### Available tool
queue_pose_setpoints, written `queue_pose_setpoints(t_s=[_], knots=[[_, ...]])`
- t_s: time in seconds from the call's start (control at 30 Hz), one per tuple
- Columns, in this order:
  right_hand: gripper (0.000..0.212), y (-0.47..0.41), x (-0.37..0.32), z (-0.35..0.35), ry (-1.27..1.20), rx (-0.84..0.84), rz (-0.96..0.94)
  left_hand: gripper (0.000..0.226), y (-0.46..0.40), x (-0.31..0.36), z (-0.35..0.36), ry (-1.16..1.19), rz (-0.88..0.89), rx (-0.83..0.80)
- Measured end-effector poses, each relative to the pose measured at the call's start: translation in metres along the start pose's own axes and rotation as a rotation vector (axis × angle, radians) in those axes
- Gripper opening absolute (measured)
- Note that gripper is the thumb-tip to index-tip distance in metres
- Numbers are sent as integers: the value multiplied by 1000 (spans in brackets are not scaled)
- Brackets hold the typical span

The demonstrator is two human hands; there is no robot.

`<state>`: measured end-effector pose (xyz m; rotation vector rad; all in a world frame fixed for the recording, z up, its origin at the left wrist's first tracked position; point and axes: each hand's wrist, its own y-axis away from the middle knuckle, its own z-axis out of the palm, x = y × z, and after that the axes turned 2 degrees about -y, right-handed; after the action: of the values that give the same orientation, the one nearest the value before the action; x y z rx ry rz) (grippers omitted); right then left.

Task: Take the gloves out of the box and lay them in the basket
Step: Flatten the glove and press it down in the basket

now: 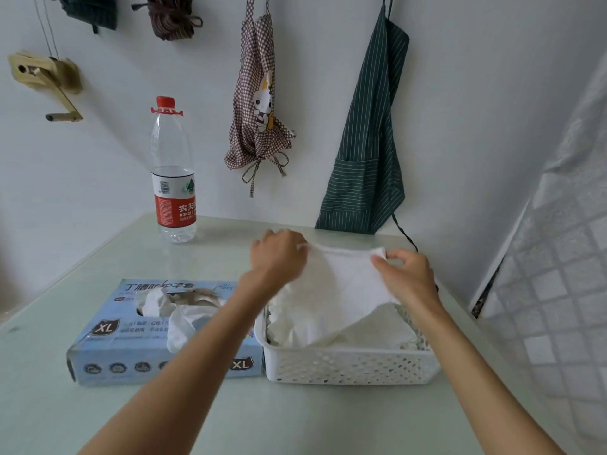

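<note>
A white glove (341,284) is held stretched out flat above the white perforated basket (348,364), pinched at its far left corner by the left hand (279,257) and at its far right corner by the right hand (407,274), fingers curled onto the fabric on both sides. Its near edge is draped down into the basket, where more white gloves (371,333) are already piled. Touching the basket's left side, the blue glove box (157,333) marked XL is seen lying flat, with white gloves bulging from its torn top opening. Behind the box, well beyond the basket's far left corner, a clear water bottle (173,175) with a red cap is stood upright. Above the basket, a checked apron (259,103) and a striped green apron (368,152) are hung on the wall.
</note>
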<state>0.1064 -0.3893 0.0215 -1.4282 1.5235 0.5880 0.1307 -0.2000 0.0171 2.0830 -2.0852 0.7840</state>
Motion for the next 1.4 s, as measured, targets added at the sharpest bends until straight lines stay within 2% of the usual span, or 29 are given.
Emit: queue_pose_setpoints(t_s=[0.13,0.23,0.3,0.33,0.4,0.47,0.53,0.63,0.77,0.87,0.93,1.03,1.1,1.17,1.2,1.27,1.33,1.4], knots=[[17,-9,40,-1,239,15,13,28,-3,6,37,-90,150,57],[16,-15,48,-1,470,12,-65,32,-5,5,39,8,230,122],[18,-17,48,-2,617,-16,-142,23,-4,2,29,92,242,209],[19,-18,47,-2,663,-28,-174,17,-2,-1,22,103,235,201],[21,-19,47,-2,720,-38,-214,31,0,-10,9,4,213,28],[21,-20,49,-3,751,-46,-250,55,6,-18,0,-215,231,-228],[22,-20,52,-2,795,-55,-287,66,16,-21,-2,-427,275,-378],[23,-20,57,-3,876,-103,-338,53,26,-20,4,-573,350,-384],[24,-20,58,-12,968,-121,-395,33,24,-20,-6,-577,372,-383],[28,-19,58,-15,1102,-142,-460,33,20,-20,-20,-621,342,-432],[32,-18,57,-14,1172,-173,-483,37,20,-17,-26,-608,343,-352],[37,-18,55,-18,1141,-153,-499,48,22,-8,-26,-422,358,-199],[32,-18,50,-25,981,-77,-489,49,27,-3,-19,-297,387,-321],[24,-17,43,-29,804,-48,-432,46,32,-2,-7,-253,415,-574],[24,-15,40,-29,733,-102,-389,49,34,-3,-1,-274,421,-684],[32,-10,35,-22,683,-362,-273,64,35,-9,10,-385,428,-786],[53,-6,35,-16,806,-659,-136,77,36,-14,19,-529,430,-795],[70,-10,37,-14,942,-817,-43,83,36,-15,25,-675,413,-807]])
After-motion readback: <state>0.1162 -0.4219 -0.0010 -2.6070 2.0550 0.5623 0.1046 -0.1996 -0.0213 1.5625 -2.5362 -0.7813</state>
